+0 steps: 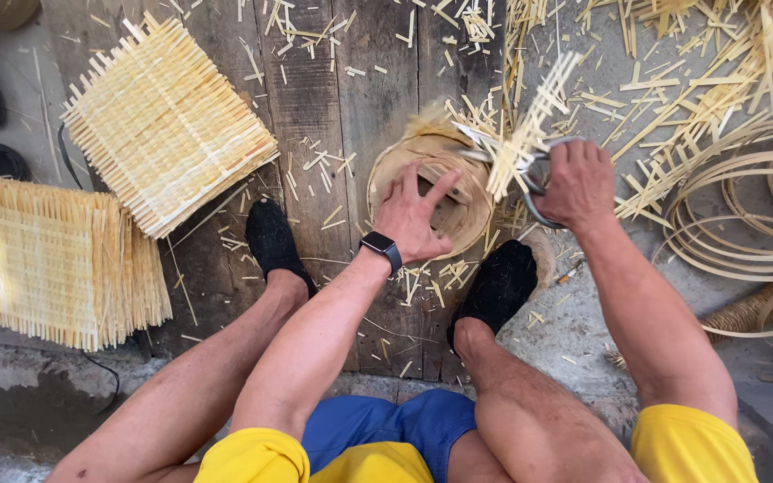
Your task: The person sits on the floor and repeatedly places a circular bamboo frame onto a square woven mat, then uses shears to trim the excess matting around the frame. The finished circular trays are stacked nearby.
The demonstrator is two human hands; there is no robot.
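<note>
My left hand [411, 215] presses flat, fingers spread, into a small round woven bamboo basket [393, 170] that stands on the wooden boards between my feet. My right hand [578, 183] is closed around the handles of metal shears [530, 183] at the basket's right rim. The shear blades meet the loose bamboo strip ends [530, 121] that stick up from the rim. A dark watch sits on my left wrist.
Two stacks of square woven bamboo mats [165, 121] [51, 259] lie at the left. Coiled bamboo hoops [749, 215] and loose strips fill the right. Cut bamboo scraps litter the wooden boards [333, 107]. My black-socked feet [275, 241] [498, 282] flank the basket.
</note>
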